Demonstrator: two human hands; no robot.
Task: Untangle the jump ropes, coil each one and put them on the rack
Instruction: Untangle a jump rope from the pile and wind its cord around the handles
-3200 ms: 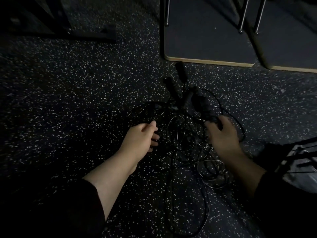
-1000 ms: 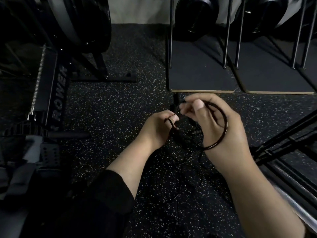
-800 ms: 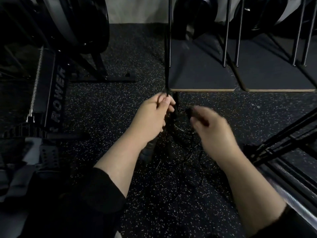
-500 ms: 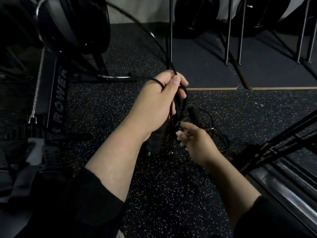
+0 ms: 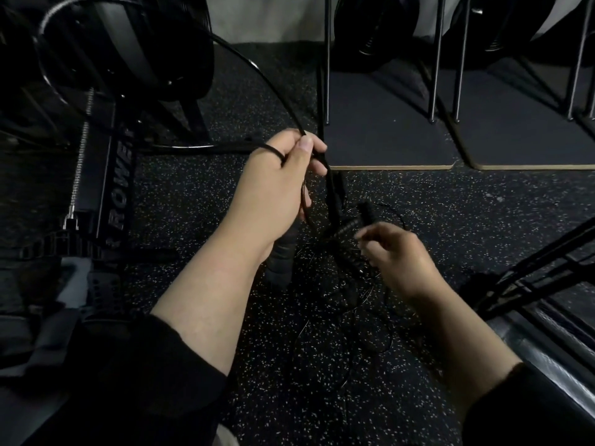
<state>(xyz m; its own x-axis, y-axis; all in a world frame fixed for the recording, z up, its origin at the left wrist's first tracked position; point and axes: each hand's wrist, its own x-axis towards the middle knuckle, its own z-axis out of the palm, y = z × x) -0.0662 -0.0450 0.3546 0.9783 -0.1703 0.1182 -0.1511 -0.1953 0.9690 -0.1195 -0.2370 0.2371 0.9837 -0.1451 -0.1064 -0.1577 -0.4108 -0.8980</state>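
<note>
1. Floor (image 5: 199,201): speckled rubber gym mat. We work low over it so the ropes can spread out flat instead of hanging and knotting tighter.
2. Rowing machine (image 5: 106,162) at left, dark platforms (image 5: 386,136) with upright steel posts ahead. We can't tell which item is the target rack from this view.
3. Tangle of jump ropes (image 5: 347,284): thin dark cords heaped on the floor between our forearms, with at least one loose handle (image 5: 367,212) lying on top. Most of the untangling looks still to do.
4. Freed rope loop (image 5: 257,69): arcs up and left from our left hand, clear of the heap. Raised, we judge, to keep the separated length from falling back into the pile.
5. Left hand (image 5: 277,188): fingers curled tight on that rope at the top, with a ribbed handle (image 5: 281,259) sticking out below the palm. It anchors the end.
6. Right hand (image 5: 396,255): motion-blurred, just over the heap, fingers curled toward the handles. We can't tell whether it grips anything.
</note>
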